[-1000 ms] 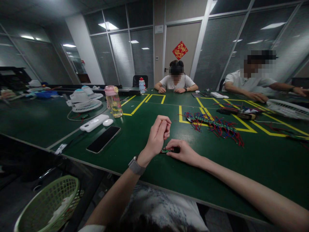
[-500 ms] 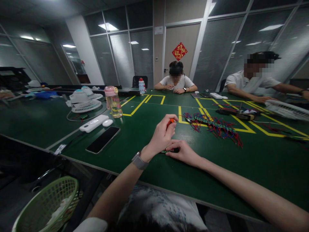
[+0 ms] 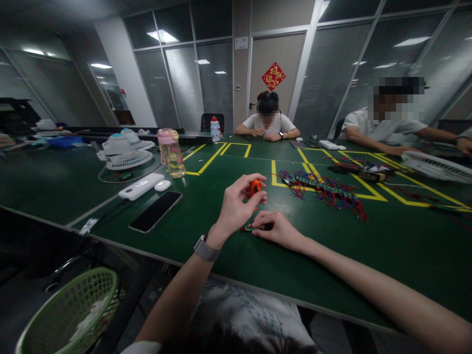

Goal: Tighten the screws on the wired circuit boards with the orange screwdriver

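My left hand (image 3: 238, 201), with a watch on its wrist, grips the orange-and-black handle of a screwdriver (image 3: 255, 188) between thumb and fingers. The screwdriver stands upright, its thin shaft pointing down at a small green circuit board (image 3: 246, 228) on the table. Whether the tip sits in a screw is too small to tell. My right hand (image 3: 278, 228) rests on the tabletop and pinches the board's right edge, hiding part of it.
A strip of circuit boards with red and blue wires (image 3: 324, 191) lies ahead right. Leftward are a phone (image 3: 156, 211), white power bank (image 3: 141, 187), pink-lidded bottle (image 3: 172, 155) and fan (image 3: 125, 153). Two people sit across the green table (image 3: 206, 216). A green basket (image 3: 70, 314) stands below.
My left hand has turned and loosened slightly around the screwdriver, showing more of the orange handle and the shaft. My right hand stays at the board. The view has shifted a little.
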Demonstrator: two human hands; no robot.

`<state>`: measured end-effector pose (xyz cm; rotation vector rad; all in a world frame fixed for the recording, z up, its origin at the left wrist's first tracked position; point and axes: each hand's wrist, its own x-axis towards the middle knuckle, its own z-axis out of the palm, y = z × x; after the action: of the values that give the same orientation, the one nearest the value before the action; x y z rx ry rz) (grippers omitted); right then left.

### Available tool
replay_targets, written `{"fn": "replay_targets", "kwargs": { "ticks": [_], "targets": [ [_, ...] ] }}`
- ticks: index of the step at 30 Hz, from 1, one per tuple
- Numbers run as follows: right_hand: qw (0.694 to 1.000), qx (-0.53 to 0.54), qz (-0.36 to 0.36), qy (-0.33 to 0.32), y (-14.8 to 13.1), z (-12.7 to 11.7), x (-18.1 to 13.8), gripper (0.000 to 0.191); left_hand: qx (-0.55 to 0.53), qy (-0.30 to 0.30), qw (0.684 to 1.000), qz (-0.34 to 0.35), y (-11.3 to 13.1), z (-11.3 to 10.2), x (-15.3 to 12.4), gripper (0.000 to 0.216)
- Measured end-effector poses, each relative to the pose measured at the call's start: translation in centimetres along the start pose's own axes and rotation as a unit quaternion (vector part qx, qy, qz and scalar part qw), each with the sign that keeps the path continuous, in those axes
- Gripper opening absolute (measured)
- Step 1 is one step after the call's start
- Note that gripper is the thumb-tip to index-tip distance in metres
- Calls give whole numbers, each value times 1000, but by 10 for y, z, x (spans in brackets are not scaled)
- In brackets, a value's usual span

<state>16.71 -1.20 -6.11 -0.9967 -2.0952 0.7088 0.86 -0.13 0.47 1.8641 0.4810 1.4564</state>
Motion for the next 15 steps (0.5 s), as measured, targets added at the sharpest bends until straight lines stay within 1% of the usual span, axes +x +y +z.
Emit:
{"fn": "replay_targets", "kwargs": {
  "ticks": [3, 5, 7, 9, 11, 13, 15],
  "targets": [
    [1000, 5, 15, -3, 1, 1, 1, 12, 97, 39, 993, 52, -1, 3, -1, 24],
    [1000, 4, 25, -8, -1, 2, 2, 16, 150, 48, 984, 87, 1, 3, -2, 20],
    [1000, 3, 27, -9, -3, 3, 3, 15, 139, 31, 986, 90, 4, 3, -2, 18],
    [999, 7, 30, -9, -5, 3, 4, 13, 67, 5, 996, 61, 5, 2, -2, 23],
    [999, 19, 36, -10, -6, 3, 4, 13, 9, 4, 999, 32, 4, 1, -2, 26],
    [999, 31, 43, -11, -6, 3, 4, 14, 31, 35, 998, 34, 1, 0, -1, 22],
    [998, 39, 46, -10, -5, 3, 3, 13, 106, 73, 989, 68, 0, -2, 0, 17]
  ]
}}
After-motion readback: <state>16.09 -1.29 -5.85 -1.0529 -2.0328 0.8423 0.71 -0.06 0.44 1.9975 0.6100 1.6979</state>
